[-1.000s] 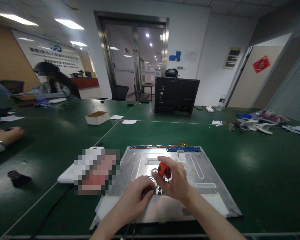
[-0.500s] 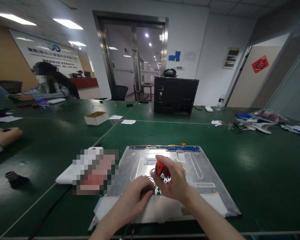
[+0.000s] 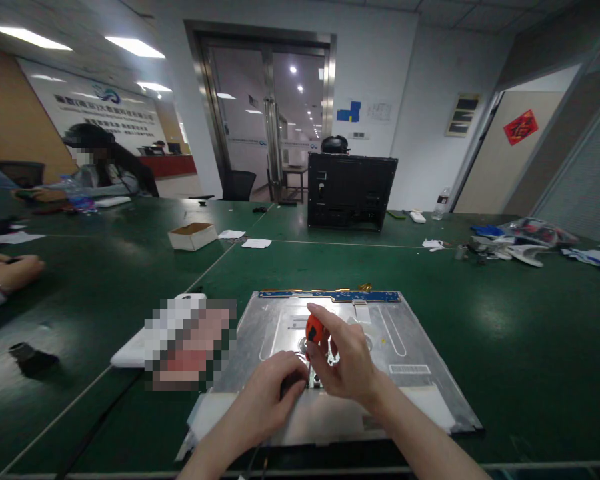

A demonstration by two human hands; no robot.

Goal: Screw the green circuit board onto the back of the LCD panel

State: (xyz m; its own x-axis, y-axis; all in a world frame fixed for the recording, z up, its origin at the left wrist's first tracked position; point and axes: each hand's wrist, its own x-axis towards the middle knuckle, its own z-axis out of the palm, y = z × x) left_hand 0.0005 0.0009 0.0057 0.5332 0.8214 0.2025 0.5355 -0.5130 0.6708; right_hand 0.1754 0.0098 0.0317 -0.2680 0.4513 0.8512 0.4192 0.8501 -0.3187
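A flat silver display panel (image 3: pixel 410 353) lies in front of me, with a blue circuit strip (image 3: pixel 380 297) along its far edge. My right hand (image 3: pixel 347 357) grips the orange-and-black handle of a screwdriver (image 3: pixel 314 329) over the panel's middle. The thin shaft points down at a small metal part (image 3: pixel 317 380), partly covered by my fingers. Beside it on the left, my left hand (image 3: pixel 275 387) rests on the panel with curled fingers near the screwdriver tip. Whatever its fingertips pinch is hidden.
To the left lie a white object (image 3: pixel 135 347) and a blurred-out reddish item (image 3: pixel 195 347). A black monitor casing (image 3: pixel 353 193) stands farther back, with an open cardboard box (image 3: pixel 194 239) left of it. Another person's hands (image 3: pixel 15 270) rest at the left edge. Assorted parts (image 3: pixel 510 247) lie far right.
The screwdriver handle has tipped slightly left and up, and my right fingers have shifted with it. My left hand has stayed almost still.
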